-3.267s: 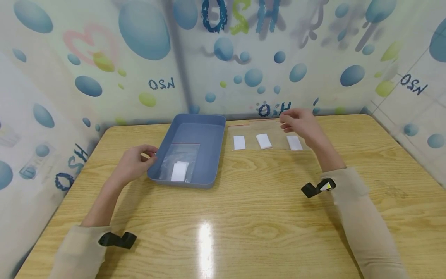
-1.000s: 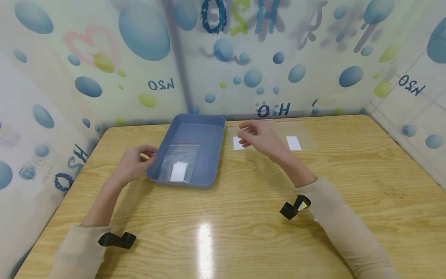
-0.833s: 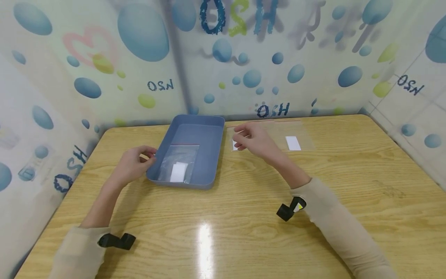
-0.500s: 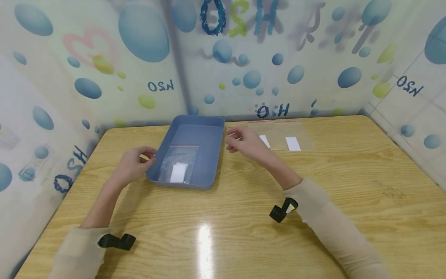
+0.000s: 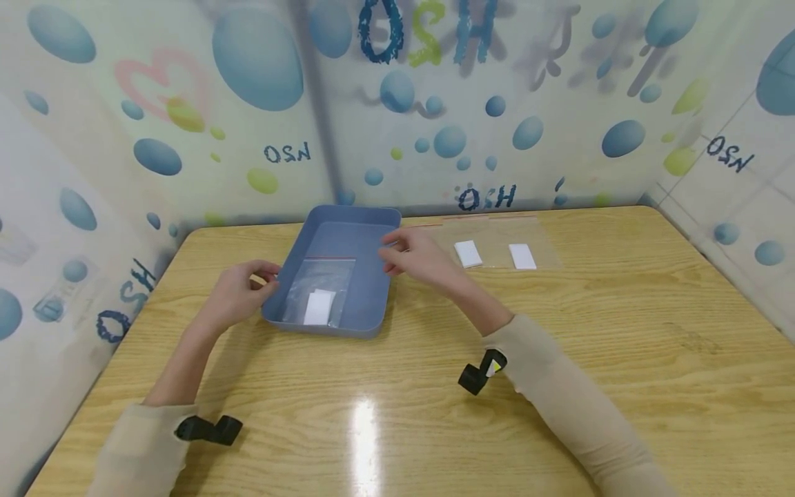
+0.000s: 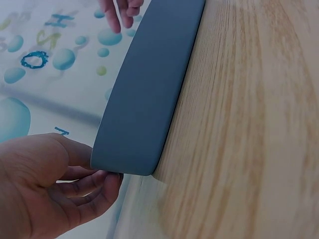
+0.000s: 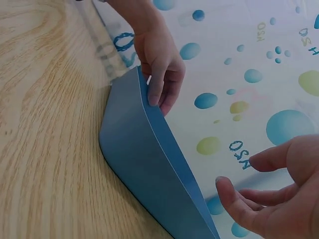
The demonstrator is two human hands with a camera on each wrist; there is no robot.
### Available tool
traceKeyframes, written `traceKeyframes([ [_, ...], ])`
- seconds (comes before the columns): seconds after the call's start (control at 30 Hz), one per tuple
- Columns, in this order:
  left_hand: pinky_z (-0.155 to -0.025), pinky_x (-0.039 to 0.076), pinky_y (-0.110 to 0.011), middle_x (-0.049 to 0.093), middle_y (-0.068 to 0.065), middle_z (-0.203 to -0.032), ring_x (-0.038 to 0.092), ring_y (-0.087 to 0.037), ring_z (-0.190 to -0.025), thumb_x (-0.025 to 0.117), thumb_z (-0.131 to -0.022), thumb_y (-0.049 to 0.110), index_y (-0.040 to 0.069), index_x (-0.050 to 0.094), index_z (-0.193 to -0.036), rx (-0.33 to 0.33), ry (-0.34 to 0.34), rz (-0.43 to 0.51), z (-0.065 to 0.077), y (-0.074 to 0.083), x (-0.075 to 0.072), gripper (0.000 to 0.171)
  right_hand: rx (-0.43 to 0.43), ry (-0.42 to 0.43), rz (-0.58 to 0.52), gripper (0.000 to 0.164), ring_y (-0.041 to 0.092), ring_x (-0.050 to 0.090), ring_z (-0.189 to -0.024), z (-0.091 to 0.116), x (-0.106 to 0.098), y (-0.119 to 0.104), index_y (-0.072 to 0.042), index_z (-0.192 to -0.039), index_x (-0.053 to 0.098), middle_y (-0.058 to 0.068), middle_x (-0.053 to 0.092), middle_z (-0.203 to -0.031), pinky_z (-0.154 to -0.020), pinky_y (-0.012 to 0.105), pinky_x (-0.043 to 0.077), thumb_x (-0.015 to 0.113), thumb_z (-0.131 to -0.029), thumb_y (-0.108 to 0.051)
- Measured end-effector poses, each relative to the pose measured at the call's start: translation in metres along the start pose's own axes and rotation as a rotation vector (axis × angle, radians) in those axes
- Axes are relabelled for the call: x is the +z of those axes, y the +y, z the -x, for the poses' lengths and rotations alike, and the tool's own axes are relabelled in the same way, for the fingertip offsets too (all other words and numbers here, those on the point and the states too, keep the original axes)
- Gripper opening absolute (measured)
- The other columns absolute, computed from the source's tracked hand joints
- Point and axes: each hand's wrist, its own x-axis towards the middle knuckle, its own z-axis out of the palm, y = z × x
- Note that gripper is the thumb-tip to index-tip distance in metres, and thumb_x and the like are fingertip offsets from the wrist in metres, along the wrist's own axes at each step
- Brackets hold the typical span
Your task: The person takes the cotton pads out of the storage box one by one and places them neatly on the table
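Item count: 1 tray (image 5: 380, 297), 4 clear bags (image 5: 304, 279), 1 table (image 5: 621, 310).
Bags: 1 in tray, 3 on table (1 part. behind R hand (image 5: 425, 259)). White pieces (image 5: 468, 254): 2 vis. in table bags; qty. in tray bag unclear. Hands: 2 (R hand, L hand (image 5: 239, 297)). Sleeves (image 5: 571, 393): 2. Wrist cams (image 5: 473, 379): 2.

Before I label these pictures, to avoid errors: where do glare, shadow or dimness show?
Head view: a glare streak on the wooden tabletop, shadow beside the left forearm, faint edges on the rightmost clear zip bag; left wrist view: dimmer, outer wall of the blue-grey tray dark; right wrist view: also dim.
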Motion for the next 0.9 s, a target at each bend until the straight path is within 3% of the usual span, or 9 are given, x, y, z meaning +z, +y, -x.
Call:
traceKeyframes([
  [0.2, -0.068, 0.052, -0.034, 0.065, -0.023, -0.109, 0.069, -0.038, -0.091, 0.059, -0.099, 0.007, -0.009, 0.061, -0.126, 0.014, 0.006, 0.007, 0.0, -0.002, 0.0, 0.032, 0.008, -0.02, 0.017, 0.045, 0.041, 0.069, -0.1, -0.005, 0.01, 0.0, 0.01, -0.14, 0.049, 0.029, 0.067, -0.114, -0.092, 0.044, 0.054, 0.057, -0.102, -0.014],
  [0.43, -0.069, 0.052, -0.035, 0.065, -0.023, -0.109, 0.069, -0.039, -0.091, 0.059, -0.099, 0.007, -0.009, 0.061, -0.126, 0.011, 0.003, 0.01, 0.0, -0.003, 0.0, 0.031, 0.056, -0.027, 0.068, 0.046, 0.032, 0.072, -0.093, -0.012, 0.022, 0.001, 0.006, -0.14, 0.052, 0.02, 0.072, -0.106, -0.086, 0.035, 0.055, 0.059, -0.102, -0.019],
  [0.73, -0.069, 0.052, -0.035, 0.065, -0.024, -0.11, 0.069, -0.038, -0.092, 0.059, -0.099, 0.007, -0.009, 0.061, -0.127, 0.01, 0.002, 0.005, -0.001, -0.003, 0.0, 0.032, 0.104, -0.025, 0.07, 0.046, 0.029, 0.072, -0.093, -0.017, 0.034, 0.004, 0.007, -0.139, 0.051, 0.019, 0.072, -0.109, -0.082, 0.032, 0.056, 0.058, -0.101, -0.018],
  [0.9, -0.07, 0.052, -0.036, 0.065, -0.024, -0.111, 0.069, -0.038, -0.092, 0.059, -0.099, 0.007, -0.008, 0.061, -0.127, 0.007, 0.001, 0.006, 0.0, -0.003, 0.0, 0.032, 0.1, -0.003, 0.136, 0.044, 0.025, 0.073, -0.086, -0.019, 0.041, 0.001, 0.008, -0.137, 0.054, 0.015, 0.074, -0.099, -0.08, 0.03, 0.056, 0.058, -0.1, -0.017],
])
